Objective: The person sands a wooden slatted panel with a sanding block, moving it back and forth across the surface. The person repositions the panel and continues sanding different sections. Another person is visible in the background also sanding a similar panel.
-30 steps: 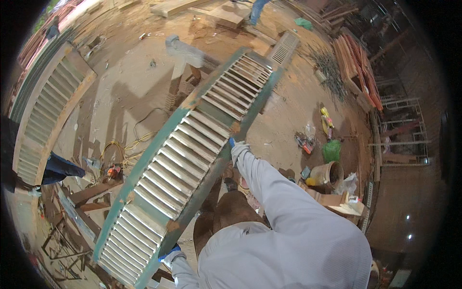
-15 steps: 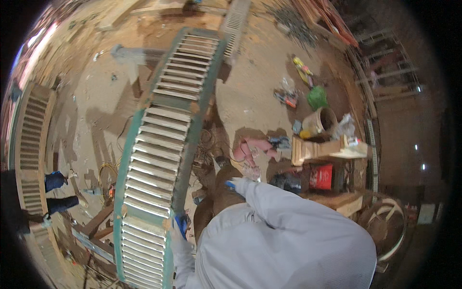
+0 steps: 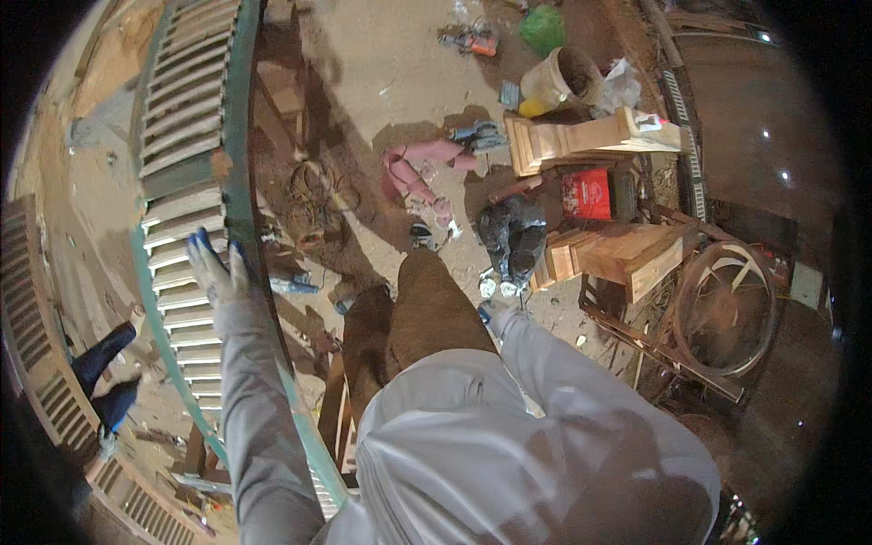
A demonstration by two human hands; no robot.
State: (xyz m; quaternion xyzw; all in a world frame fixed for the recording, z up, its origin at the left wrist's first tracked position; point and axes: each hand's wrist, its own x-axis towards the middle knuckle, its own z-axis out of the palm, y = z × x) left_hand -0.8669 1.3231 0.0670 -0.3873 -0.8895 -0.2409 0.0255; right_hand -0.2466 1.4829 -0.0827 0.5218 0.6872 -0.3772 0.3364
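A long louvered shutter (image 3: 186, 300) with pale slats and a green, worn frame stretches along my left side. My left hand (image 3: 221, 272), in a light glove with blue fingertips, lies on its slats near the right frame edge. Its fingers are spread and hold nothing. My right hand (image 3: 496, 314) hangs beside my right thigh, low and away from the shutter. Only a bit of its blue-tipped glove shows past the grey sleeve, so its fingers are mostly hidden.
Another louvered shutter (image 3: 45, 336) stands at the far left, with a person in dark blue trousers (image 3: 104, 363) beside it. To my right are carved wooden posts (image 3: 599, 254), a red package (image 3: 586, 194), a bucket (image 3: 574, 77) and a round frame (image 3: 724, 309). Pink cloth (image 3: 413, 168) and coiled cable (image 3: 313, 204) litter the ground.
My left hand has gone from the shutter's right edge forward onto its slats. My right hand has moved from in front of my thigh out to the right. The view has shifted right.
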